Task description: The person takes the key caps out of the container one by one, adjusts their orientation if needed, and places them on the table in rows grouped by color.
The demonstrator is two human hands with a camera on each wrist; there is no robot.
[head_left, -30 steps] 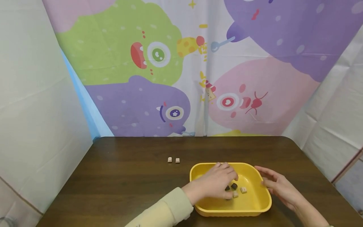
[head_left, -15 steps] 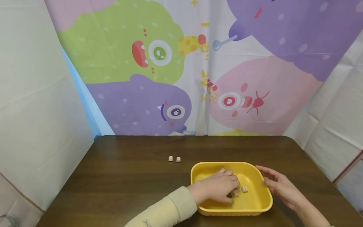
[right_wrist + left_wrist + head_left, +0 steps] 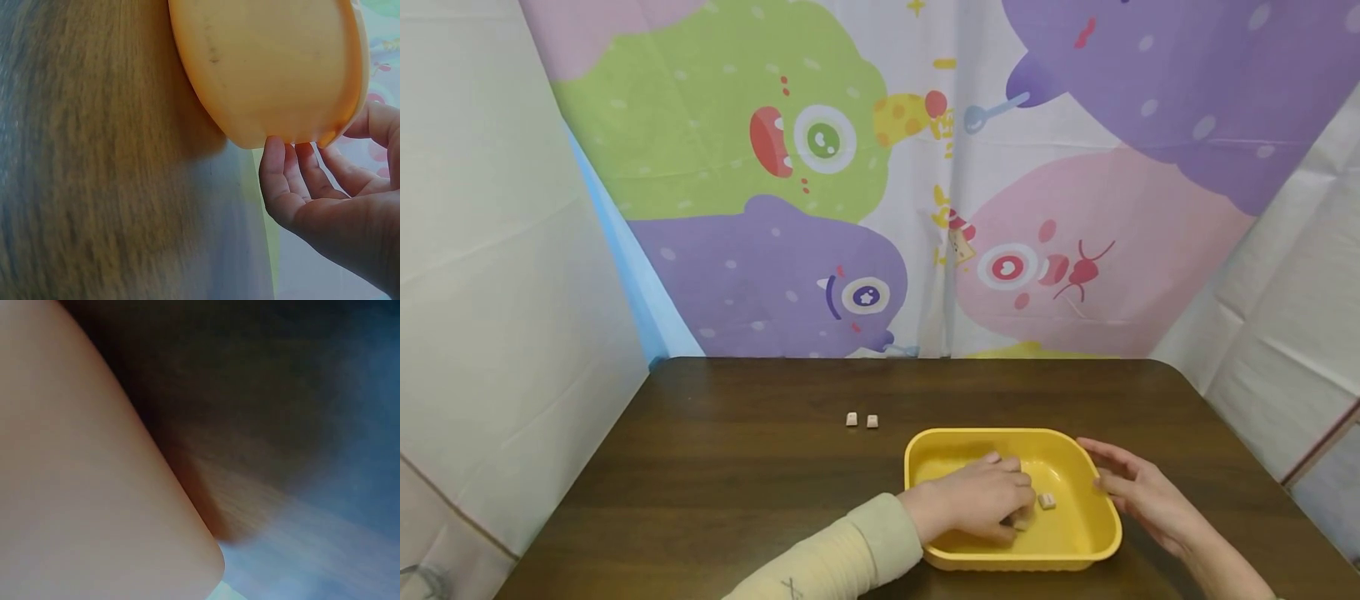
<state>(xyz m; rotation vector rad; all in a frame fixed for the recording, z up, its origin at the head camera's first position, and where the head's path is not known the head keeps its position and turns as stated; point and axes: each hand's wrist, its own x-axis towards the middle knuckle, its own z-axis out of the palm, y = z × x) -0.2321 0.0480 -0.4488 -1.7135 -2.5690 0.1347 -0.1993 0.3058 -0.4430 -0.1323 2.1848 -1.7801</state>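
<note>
In the head view my left hand (image 3: 992, 500) reaches into the yellow plastic basin (image 3: 1011, 562), palm down with bent fingers over its floor. A pale keycap (image 3: 1021, 524) peeks out by the thumb; whatever else lies under the palm is hidden. Another cream keycap (image 3: 1047, 501) lies apart, to the right of that hand. My right hand (image 3: 1150, 504) touches the basin's right outer wall with extended fingers, and the right wrist view shows the fingertips (image 3: 274, 147) against it. In the left wrist view only blurred skin (image 3: 94, 475) fills the near side.
Two cream keycaps (image 3: 862, 421) stand side by side on the dark wooden table (image 3: 737, 467), beyond the basin's left corner. A cartoon-printed curtain (image 3: 760, 167) hangs behind the table's far edge, with pale sheets (image 3: 497, 250) at both sides.
My left hand has lowered and shifted slightly right in the basin, covering the dark keycaps seen earlier and most of a pale one. The right hand stays at the rim.
</note>
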